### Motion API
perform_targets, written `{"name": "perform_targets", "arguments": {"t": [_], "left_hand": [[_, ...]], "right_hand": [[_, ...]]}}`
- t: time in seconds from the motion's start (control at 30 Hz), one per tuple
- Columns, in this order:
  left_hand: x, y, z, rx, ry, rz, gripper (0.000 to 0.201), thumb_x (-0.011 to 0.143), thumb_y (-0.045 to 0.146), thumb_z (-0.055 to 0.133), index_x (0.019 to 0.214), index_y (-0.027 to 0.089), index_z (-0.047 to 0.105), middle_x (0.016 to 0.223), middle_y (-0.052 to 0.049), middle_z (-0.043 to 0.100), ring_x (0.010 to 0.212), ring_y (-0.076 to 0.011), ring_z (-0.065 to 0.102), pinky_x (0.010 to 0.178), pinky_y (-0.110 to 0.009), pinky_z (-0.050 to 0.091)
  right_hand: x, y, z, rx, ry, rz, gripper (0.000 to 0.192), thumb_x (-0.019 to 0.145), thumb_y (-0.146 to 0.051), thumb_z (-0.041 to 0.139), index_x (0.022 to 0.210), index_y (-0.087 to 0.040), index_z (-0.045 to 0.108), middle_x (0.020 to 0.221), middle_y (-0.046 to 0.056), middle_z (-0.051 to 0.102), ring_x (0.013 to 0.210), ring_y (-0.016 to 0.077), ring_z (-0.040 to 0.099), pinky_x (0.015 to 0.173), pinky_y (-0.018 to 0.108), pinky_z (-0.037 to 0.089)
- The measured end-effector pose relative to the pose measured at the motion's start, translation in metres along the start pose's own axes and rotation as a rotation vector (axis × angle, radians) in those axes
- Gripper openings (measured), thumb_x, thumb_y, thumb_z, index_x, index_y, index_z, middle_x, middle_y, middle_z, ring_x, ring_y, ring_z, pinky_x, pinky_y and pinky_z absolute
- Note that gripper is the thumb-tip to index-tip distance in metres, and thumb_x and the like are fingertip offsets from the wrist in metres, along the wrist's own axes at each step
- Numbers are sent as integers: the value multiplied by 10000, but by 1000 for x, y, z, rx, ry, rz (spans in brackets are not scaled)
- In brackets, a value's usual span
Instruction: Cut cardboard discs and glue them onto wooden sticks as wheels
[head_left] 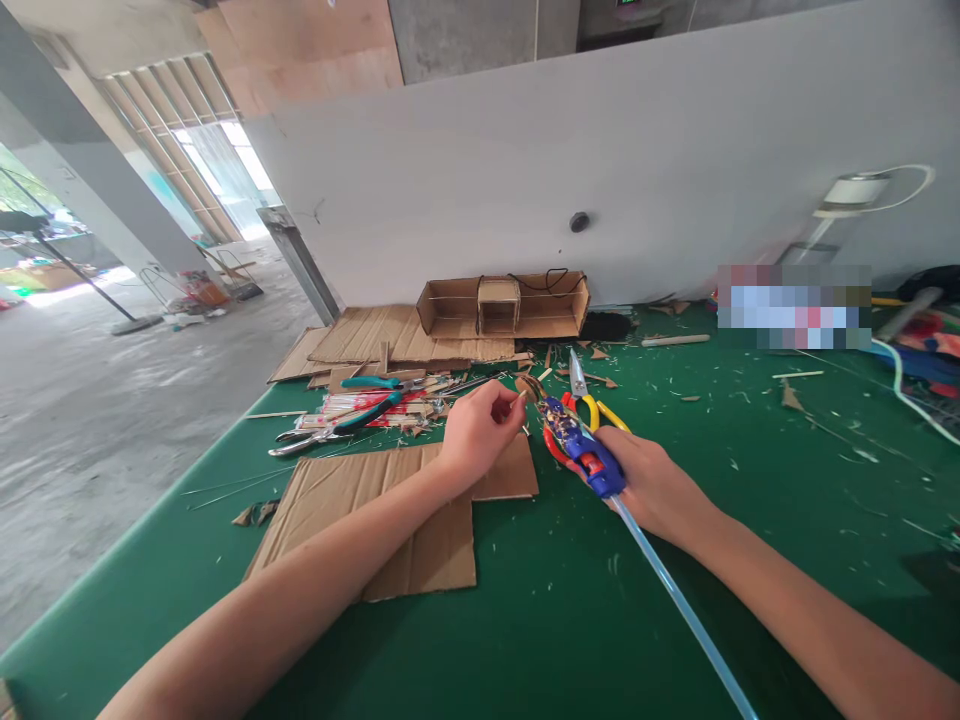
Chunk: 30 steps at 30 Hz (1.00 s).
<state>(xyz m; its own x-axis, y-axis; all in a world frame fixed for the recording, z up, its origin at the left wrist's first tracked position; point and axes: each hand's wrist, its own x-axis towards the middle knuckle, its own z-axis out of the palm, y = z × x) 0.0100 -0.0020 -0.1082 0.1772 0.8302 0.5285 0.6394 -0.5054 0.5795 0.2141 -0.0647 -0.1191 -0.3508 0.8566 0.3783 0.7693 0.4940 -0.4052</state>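
Observation:
My right hand (652,485) grips a blue glue gun (592,462) with a long, clear glue stick (675,590) running out of its back. The gun's nozzle points at the fingertips of my left hand (484,425), which are pinched together. Something small and pale, with brown beside it, shows at those fingertips; I cannot make out what it is. Just beyond the glue gun lie scissors (577,375) with yellow and red handles near them, partly hidden by the gun. Beneath my left forearm is a flat cardboard sheet (427,550).
An open cardboard box structure (450,310) with a black cord stands against the white wall, partly on cardboard sheets (375,335). Teal-handled pliers (367,412) rest by thin wooden sticks. Scraps litter the green tabletop (570,630). A lamp (859,190) stands at the right.

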Motion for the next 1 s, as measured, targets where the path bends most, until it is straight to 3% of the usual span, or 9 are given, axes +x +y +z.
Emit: {"name": "perform_targets", "arguments": {"t": [1.0], "left_hand": [[-1, -1, 1, -77, 9, -3, 225, 813, 315, 511, 646, 168, 540, 557, 29, 540, 501, -74, 454, 514, -201, 347]], "right_hand": [[0, 1, 0, -12, -64, 61, 82, 802, -279, 488, 806, -206, 450, 734, 41, 590, 655, 193, 571, 568, 282, 414]]}}
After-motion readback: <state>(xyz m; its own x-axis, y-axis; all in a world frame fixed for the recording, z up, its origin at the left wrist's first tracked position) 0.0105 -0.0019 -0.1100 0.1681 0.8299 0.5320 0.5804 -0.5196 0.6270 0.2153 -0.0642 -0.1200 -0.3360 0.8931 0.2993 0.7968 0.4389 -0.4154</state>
